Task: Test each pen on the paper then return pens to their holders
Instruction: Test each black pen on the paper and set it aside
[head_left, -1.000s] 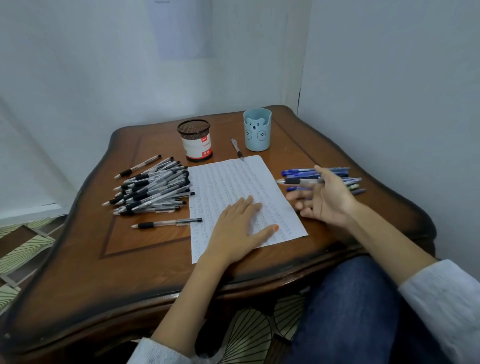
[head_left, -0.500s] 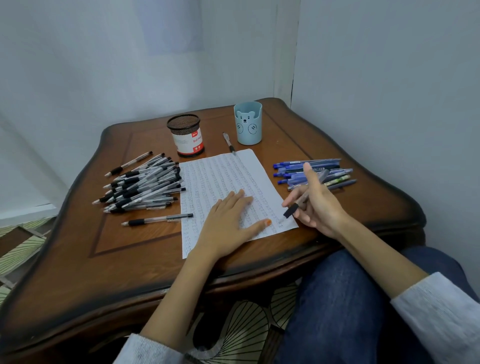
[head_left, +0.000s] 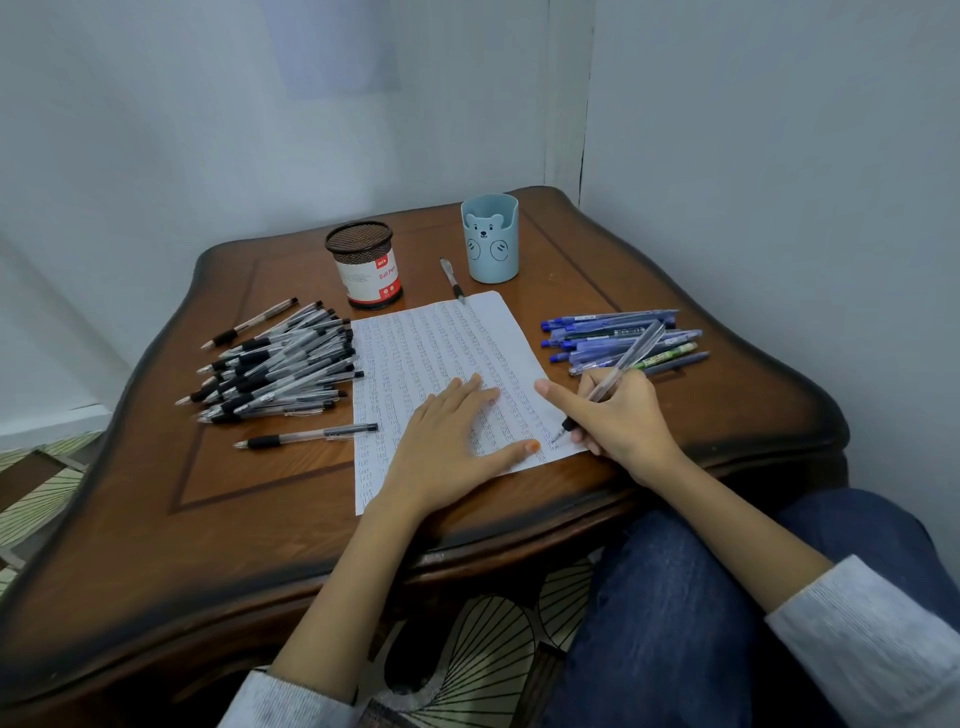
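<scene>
A sheet of paper (head_left: 431, 353) covered in rows of small writing lies in the middle of the wooden table (head_left: 260, 519). My left hand (head_left: 452, 441) lies flat on it, fingers spread. My right hand (head_left: 618, 415) grips a clear pen (head_left: 628, 358) with a black grip, its tip touching the paper's lower right corner. A pile of black-grip pens (head_left: 275, 364) lies left of the paper. Several blue pens (head_left: 613, 338) lie to its right. A mesh pen holder (head_left: 366, 270) and a light blue bear cup (head_left: 491, 239) stand behind the paper.
One pen (head_left: 306, 435) lies alone below the black pile, and another pen (head_left: 452, 280) lies between the two holders. Walls close in behind and to the right of the table. My knee in blue jeans (head_left: 701, 597) is under the table's front right edge.
My right hand picked a pen out of the blue group on the right, turned it into a writing grip and brought its tip down onto the paper. My left hand stayed flat on the sheet.
</scene>
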